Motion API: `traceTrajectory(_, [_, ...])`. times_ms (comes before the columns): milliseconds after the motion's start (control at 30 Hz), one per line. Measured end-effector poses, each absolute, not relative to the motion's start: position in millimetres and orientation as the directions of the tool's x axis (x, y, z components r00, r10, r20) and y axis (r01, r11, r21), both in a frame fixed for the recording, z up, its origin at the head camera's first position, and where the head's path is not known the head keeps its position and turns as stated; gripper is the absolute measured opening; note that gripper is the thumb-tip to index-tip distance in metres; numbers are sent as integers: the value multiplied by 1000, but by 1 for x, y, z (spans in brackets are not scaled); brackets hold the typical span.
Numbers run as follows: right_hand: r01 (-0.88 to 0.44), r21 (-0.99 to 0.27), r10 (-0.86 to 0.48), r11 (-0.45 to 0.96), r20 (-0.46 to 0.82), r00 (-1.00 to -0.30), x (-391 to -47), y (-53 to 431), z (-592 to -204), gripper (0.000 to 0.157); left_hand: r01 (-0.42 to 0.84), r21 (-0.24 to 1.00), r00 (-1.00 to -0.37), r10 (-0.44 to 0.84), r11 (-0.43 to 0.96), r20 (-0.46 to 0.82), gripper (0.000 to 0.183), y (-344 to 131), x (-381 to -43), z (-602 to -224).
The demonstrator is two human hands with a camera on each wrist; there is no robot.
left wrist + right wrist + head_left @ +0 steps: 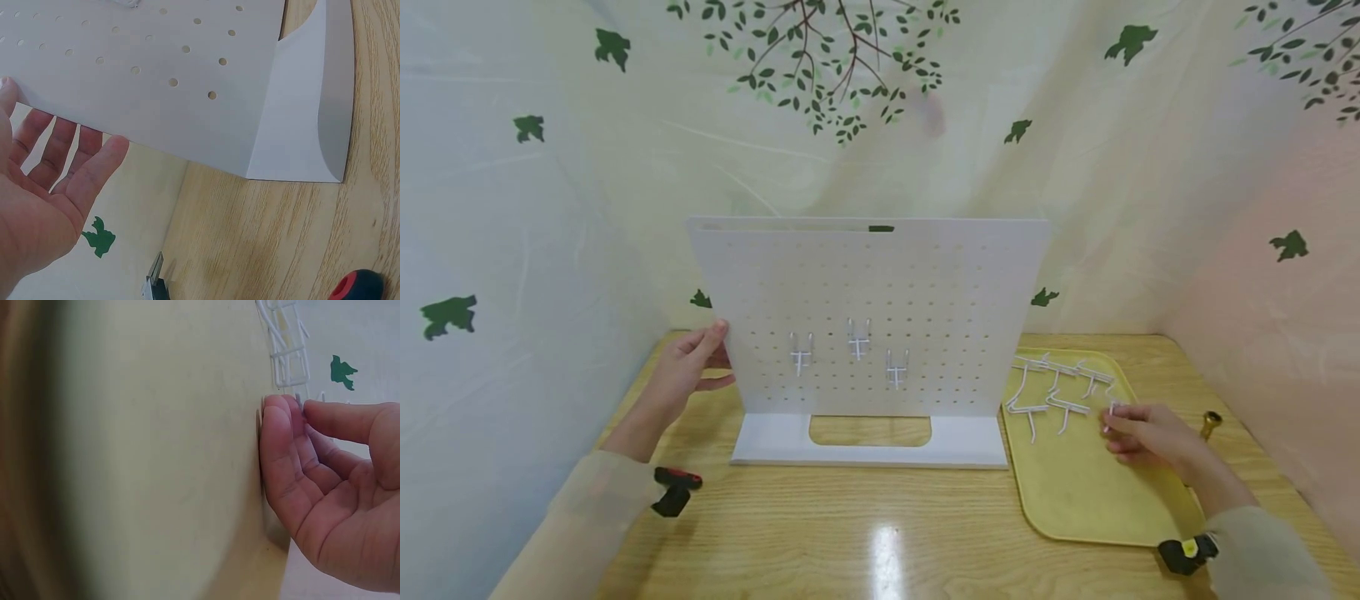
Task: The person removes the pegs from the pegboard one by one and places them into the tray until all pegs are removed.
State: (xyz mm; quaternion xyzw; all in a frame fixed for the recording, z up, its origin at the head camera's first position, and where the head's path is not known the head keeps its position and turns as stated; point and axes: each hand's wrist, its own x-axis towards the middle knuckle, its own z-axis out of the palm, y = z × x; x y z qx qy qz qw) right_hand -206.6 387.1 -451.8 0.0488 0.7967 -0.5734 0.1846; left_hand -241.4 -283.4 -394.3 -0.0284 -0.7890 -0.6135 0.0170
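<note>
A white pegboard [955, 333] stands upright on its white base in the head view. Three white wire hooks [801, 357] hang in its holes, left of and near the middle. My left hand [681, 375] holds the board's left edge, thumb at the front and fingers behind. In the left wrist view the board's holes and the fingers [94, 175] past its edge are visible. Over the yellow tray [1090, 500], my right hand [1153, 433] pinches a white wire pegboard hook [1112, 408] between thumb and fingertips, mostly hidden by them. Several more hooks [1067, 406] lie beyond it on the tray.
Under everything is a wooden table [820, 533]. A brass-coloured piece [1210, 423] lies by the tray's right edge. The left wrist view shows a dark, red-marked rounded object [359, 286] and a pointed metal tip [155, 269]. A leaf-patterned cloth [880, 175] encloses the table.
</note>
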Motion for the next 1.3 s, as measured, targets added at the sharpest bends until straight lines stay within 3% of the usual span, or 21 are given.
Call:
traceTrajectory(400, [287, -865, -124, 411, -365, -923, -204, 388, -453, 33, 82, 970, -997, 28, 229, 77, 53, -284, -241, -394])
traceTrajectory(1300, [315, -880, -91, 355, -368, -925, -198, 387, -456, 33, 67, 972, -998, 9, 227, 67, 57, -284, -242, -396])
